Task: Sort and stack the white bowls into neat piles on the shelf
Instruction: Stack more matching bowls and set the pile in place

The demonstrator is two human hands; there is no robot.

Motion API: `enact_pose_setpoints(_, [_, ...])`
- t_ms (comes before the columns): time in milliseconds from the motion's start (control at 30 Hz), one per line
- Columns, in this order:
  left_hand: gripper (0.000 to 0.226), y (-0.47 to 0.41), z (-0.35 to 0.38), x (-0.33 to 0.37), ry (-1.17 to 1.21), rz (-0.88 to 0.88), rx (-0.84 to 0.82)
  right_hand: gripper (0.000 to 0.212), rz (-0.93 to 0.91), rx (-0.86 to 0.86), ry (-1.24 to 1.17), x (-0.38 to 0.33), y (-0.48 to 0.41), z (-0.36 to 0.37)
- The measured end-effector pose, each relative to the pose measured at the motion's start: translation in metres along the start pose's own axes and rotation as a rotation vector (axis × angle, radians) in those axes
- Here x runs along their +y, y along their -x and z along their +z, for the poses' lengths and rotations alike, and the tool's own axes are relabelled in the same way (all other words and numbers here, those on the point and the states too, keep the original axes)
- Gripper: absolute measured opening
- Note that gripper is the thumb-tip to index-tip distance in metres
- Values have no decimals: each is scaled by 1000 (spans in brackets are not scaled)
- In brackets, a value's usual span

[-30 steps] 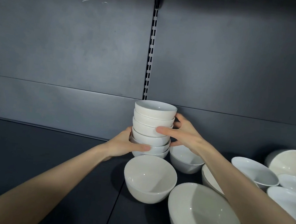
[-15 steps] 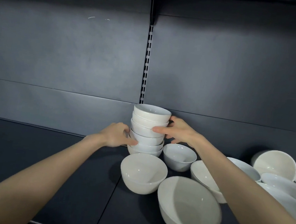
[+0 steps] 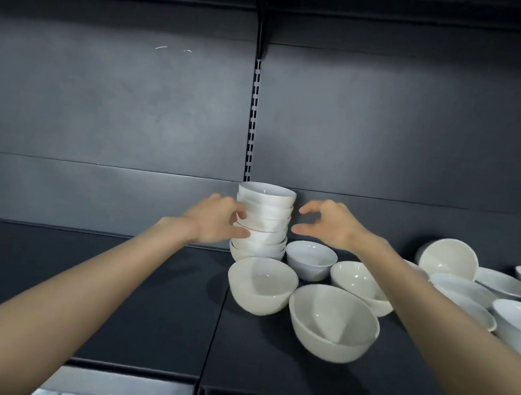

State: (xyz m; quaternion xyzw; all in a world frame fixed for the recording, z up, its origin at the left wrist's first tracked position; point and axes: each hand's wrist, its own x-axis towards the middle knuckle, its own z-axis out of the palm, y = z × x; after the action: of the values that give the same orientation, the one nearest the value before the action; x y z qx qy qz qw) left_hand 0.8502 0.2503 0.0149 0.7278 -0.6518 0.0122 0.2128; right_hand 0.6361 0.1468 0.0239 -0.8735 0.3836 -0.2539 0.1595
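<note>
Bowl stack first: about six white bowls nested upright. The left hand holds its left flank, thumb low on the front and fingers curled round the side at mid-height. The right hand is off it, just beside the right flank. Its fingers and thumb are spread in a loose C, with a sliver of dark showing between the fingertips and the china.

The stack stands at the back of the dark shelf, directly below the slotted upright. A small bowl sits just right of the stack's foot. A rounder bowl sits just in front of it, and a large bowl lies front-right, tilted. Farther right of the stack, a tipped bowl lies on its side among shallow bowls.

The rims do not line up cleanly, and the lower bowls look wider than the upper ones, so the column probably sits a little loose. With only one hand on it, any push from the left has nothing to meet it. The upper bowls could then slide or topple rightward onto the small bowl and chip. Either forearm could also clip the rounder or the large bowl when it draws back. Their round bases would let them rock or roll toward the shelf's front edge.
</note>
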Motion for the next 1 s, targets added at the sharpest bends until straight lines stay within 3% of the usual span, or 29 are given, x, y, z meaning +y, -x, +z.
enact_pose_setpoints(267, [51, 41, 33, 5, 36, 115, -25, 48, 122, 17, 74, 12, 74, 9])
enact_pose_setpoints(400, [53, 56, 53, 3, 77, 126, -22, 56, 182, 62, 32, 11, 116, 8])
enact_pose_setpoints(533, [53, 67, 69, 4, 147, 59, -9, 48, 221, 74, -94, 10, 149, 7])
enact_pose_setpoints(667, [44, 75, 81, 8, 209, 8, 43, 79, 242, 75, -115, 21, 162, 13])
enact_pose_setpoints(1000, [26, 84, 100, 10, 463, -39, 227, 106, 211, 79, -230, 39, 171, 38])
